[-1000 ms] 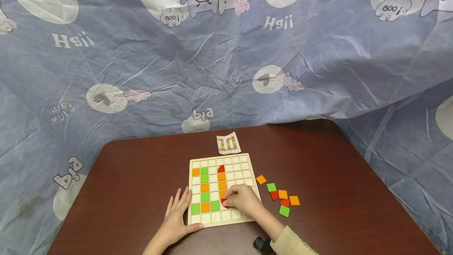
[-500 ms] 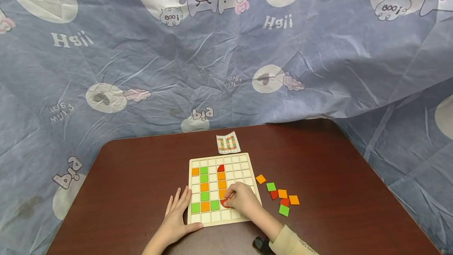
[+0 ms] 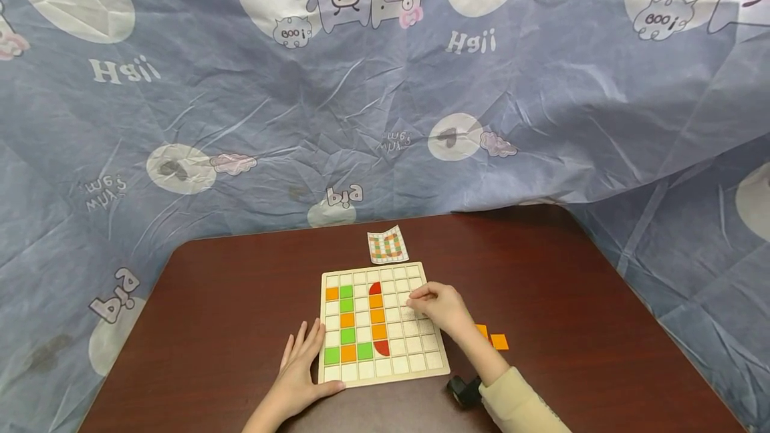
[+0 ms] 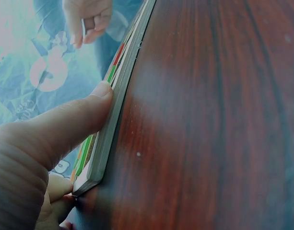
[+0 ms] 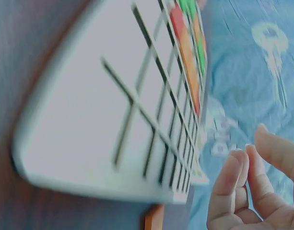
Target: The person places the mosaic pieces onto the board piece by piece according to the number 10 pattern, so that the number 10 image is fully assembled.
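A pale wooden grid board (image 3: 415, 346) lies on the table with green, orange and red pieces in its cells. One column runs from a red quarter-round piece (image 3: 375, 288) through orange squares to another red quarter-round piece (image 3: 381, 349). My left hand (image 3: 297, 374) rests at the board's near left corner, fingers spread along the left side; its thumb (image 4: 91, 108) presses the near edge. Over the board's right edge is my right hand (image 3: 446, 309), fingers bent, thumb apart from the fingertips (image 5: 239, 160), nothing between them.
Behind the board lies a small pattern card (image 3: 388, 246). Loose orange tiles (image 3: 498, 341) sit right of the board, other loose pieces hidden behind my right forearm. A black wrist device (image 3: 463, 391) hangs by the right sleeve. A printed blue cloth (image 3: 271, 119) rises behind the table.
My right hand has let go of the red quarter-round piece, now in its cell at the column's near end, and has moved away and right to the board's right edge. The left hand stays.
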Demonstrator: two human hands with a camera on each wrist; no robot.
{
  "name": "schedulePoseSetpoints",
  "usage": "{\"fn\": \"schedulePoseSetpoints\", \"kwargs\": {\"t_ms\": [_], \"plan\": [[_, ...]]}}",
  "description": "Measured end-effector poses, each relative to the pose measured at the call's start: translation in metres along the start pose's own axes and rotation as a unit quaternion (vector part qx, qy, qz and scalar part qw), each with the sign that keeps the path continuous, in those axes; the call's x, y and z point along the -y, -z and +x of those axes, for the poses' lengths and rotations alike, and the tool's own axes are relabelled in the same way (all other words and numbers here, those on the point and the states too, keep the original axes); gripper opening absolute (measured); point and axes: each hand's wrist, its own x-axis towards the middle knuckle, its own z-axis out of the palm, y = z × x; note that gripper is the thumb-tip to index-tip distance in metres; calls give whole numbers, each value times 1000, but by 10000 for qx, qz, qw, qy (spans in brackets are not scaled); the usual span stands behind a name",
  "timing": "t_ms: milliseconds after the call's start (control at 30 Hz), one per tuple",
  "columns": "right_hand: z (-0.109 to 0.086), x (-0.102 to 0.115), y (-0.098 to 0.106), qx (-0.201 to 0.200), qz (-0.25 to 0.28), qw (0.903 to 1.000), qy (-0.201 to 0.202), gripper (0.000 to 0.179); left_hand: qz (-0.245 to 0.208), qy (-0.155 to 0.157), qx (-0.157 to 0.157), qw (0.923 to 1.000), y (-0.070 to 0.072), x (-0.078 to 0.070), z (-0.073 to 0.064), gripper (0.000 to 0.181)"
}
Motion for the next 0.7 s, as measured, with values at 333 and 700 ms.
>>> {"fn": "schedulePoseSetpoints", "kwargs": {"t_ms": [333, 700], "plan": [[17, -29, 36, -289, 119, 9976, -623, 24, -22, -25, -17, 10000, -1, 0, 0, 115], [16, -44, 35, -378, -575, 9971, -340, 28, 63, -146, -168, 9997, -2, 2, -1, 115]]}}
